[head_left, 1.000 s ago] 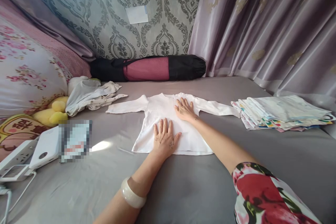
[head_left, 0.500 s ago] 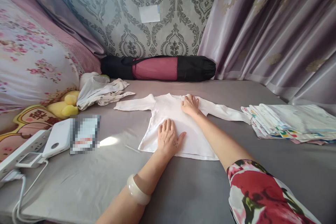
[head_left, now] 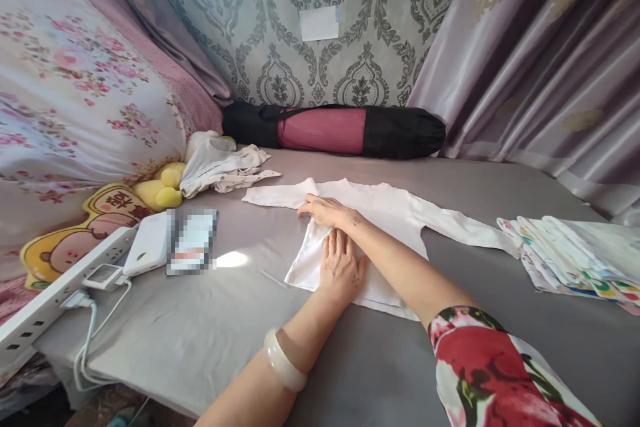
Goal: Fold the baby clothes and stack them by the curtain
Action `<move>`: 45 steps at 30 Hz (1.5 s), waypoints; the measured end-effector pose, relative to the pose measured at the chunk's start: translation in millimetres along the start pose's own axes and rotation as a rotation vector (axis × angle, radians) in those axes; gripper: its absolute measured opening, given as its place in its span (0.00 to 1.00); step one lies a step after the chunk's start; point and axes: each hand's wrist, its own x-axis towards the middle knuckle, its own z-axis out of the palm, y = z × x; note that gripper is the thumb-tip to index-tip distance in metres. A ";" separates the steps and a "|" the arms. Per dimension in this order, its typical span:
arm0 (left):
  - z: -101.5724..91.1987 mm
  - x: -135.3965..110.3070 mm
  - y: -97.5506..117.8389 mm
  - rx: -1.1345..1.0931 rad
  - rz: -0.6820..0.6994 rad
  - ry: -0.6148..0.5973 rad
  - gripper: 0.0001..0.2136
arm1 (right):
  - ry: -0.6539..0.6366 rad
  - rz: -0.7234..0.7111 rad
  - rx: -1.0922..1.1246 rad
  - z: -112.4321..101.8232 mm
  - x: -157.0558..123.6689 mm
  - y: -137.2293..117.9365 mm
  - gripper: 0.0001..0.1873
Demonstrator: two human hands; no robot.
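A small white long-sleeved shirt [head_left: 395, 213] lies spread flat on the grey bed sheet [head_left: 200, 320], sleeves out to both sides. My left hand [head_left: 341, 267] rests flat on the shirt's lower left part, fingers stretched out together. My right hand [head_left: 327, 211] reaches across to the shirt's left shoulder, near the left sleeve [head_left: 275, 195], lying flat on the cloth with fingers extended. Neither hand grips anything that I can see.
A stack of folded printed cloths [head_left: 575, 257] lies at the right. Crumpled pale clothes [head_left: 220, 163] and a yellow plush toy [head_left: 160, 190] sit at the left, by a white power bank [head_left: 147, 252] and power strip [head_left: 55, 297]. A black-and-pink roll bag [head_left: 335, 128] lies along the wall.
My right hand slid leftward across the shirt, from the right of the collar to the left shoulder. My left hand stayed on the lower part. The view shifted left.
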 end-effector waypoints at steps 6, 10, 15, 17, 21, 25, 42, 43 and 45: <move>-4.9 1.3 0.6 0.002 -0.006 -0.016 0.30 | -0.070 0.071 -0.060 -10.8 -9.0 -3.8 0.24; -6.9 1.5 0.4 -0.016 -0.004 -0.028 0.30 | -0.104 0.112 -0.092 -18.4 -11.2 -9.7 0.18; -10.3 2.8 -1.4 -0.030 -0.008 -0.033 0.30 | -0.101 0.110 -0.111 -18.2 -10.6 -8.3 0.11; -11.3 3.6 -2.3 -0.036 -0.005 -0.024 0.30 | -0.073 0.096 -0.102 -11.9 -11.4 -4.7 0.12; -12.7 4.2 -2.6 -0.067 -0.011 -0.027 0.31 | 0.110 0.086 -0.043 8.8 -12.6 4.6 0.12; -13.8 4.8 -4.5 -0.059 -0.033 -0.039 0.35 | 0.253 0.099 0.145 23.4 -12.0 15.4 0.10; -5.4 9.1 -24.2 0.132 -0.202 -0.001 0.30 | 0.208 0.567 0.011 38.5 1.8 52.8 0.33; -5.6 8.7 -24.4 0.133 -0.192 0.005 0.29 | 0.214 0.585 0.013 37.9 5.0 54.3 0.33; -5.8 8.2 -25.1 0.140 -0.179 0.017 0.28 | 0.230 0.614 0.017 37.5 9.9 55.9 0.33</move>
